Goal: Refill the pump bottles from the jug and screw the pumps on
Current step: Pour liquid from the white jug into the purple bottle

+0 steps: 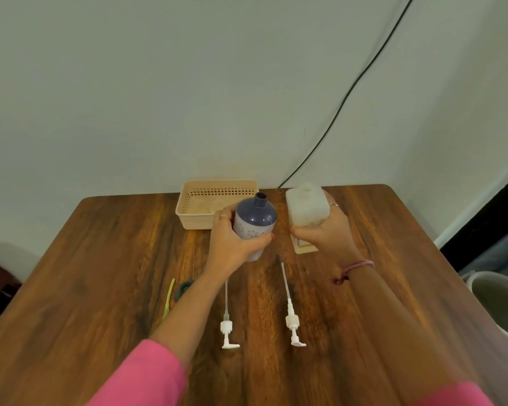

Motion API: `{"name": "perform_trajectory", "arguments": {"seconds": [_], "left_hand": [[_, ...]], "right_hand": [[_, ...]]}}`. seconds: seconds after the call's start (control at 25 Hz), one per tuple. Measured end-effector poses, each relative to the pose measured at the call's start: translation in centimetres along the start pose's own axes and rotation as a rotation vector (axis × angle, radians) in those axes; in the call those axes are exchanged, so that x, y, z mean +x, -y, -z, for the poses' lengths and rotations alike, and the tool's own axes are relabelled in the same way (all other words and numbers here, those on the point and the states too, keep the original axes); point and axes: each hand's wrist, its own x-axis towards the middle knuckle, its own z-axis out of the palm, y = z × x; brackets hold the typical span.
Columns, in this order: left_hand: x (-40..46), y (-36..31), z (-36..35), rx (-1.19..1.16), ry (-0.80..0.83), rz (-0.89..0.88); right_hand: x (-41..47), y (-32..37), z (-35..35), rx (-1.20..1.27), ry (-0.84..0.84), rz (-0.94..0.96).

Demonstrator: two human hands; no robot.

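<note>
Both forearms are bare from wrist to near the elbow, where bright pink fabric sleeves (147, 373) begin. The left hand (232, 244) wears a thin ring on one finger and orange-red nail polish. The right hand (326, 232) wears a thin silvery ring, with a pink corded bracelet (358, 266) around the wrist behind it.

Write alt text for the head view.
Over a wooden table, the left hand grips an open purple bottle and the right hand holds a white jug. Two pumps lie nearer; a basket sits behind.
</note>
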Motion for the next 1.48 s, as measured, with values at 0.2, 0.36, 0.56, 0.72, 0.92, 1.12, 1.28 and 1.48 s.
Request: {"name": "perform_trajectory", "arguments": {"seconds": [0.2, 0.36, 0.56, 0.72, 0.92, 1.12, 1.28, 1.48], "left_hand": [[1.7, -4.1, 3.0, -0.032, -0.039, -0.066], [2.7, -6.1, 4.9, -0.059, -0.049, -0.095], [3.2, -8.4, 6.4, -0.046, -0.055, -0.106], [3.3, -9.7, 7.2, -0.059, -0.05, -0.129], [3.0, -10.5, 7.9, -0.089, -0.066, -0.14], [2.7, -11.0, 8.0, -0.107, -0.079, -0.168], [2.6, -11.3, 7.8, -0.119, -0.091, -0.173], [2.6, -11.5, 7.7, -0.127, -0.088, -0.182]], "right_hand": [[2.7, 6.3, 0.7, -0.073, -0.022, 0.14], [4.8, 9.9, 1.2, -0.169, -0.016, 0.224], [7.0, 12.3, 1.5, -0.308, -0.004, 0.341], [7.9, 13.5, 1.5, -0.406, 0.004, 0.377], [8.0, 15.0, 2.0, -0.495, 0.016, 0.422], [7.9, 16.0, 2.6, -0.578, 0.034, 0.438], [7.8, 16.8, 3.2, -0.649, 0.052, 0.453], [7.6, 17.5, 3.8, -0.711, 0.042, 0.489]]}}
